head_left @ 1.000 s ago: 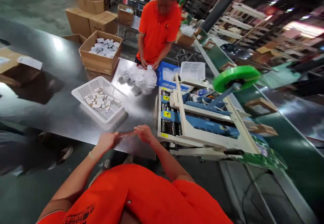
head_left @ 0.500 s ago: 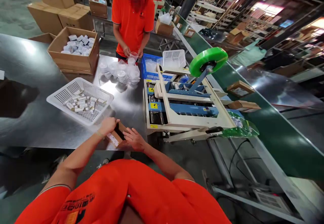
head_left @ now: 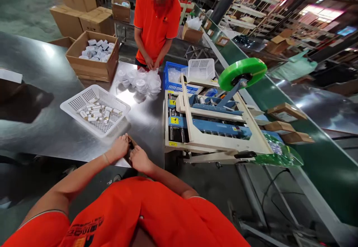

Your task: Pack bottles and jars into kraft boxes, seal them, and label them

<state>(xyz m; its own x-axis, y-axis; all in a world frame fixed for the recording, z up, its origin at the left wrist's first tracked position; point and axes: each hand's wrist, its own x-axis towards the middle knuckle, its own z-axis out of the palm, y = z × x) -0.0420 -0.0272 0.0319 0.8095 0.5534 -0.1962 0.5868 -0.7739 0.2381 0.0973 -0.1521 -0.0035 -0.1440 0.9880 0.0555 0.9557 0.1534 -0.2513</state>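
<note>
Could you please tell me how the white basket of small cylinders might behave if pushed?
The white basket would probably keep its shape, as its walls stand firm. Its perforated sides suggest it is fairly light for its size. The loose, rounded cylinders inside may roll or slide.

Right of your fingers [head_left: 135,151], two square yellow stickers [head_left: 174,120] on the cream-and-blue metal machine [head_left: 223,137] show black pictograms; nearer you, your orange cloth shirt's [head_left: 167,209] dark lettering [head_left: 86,225] is unreadable.
</note>
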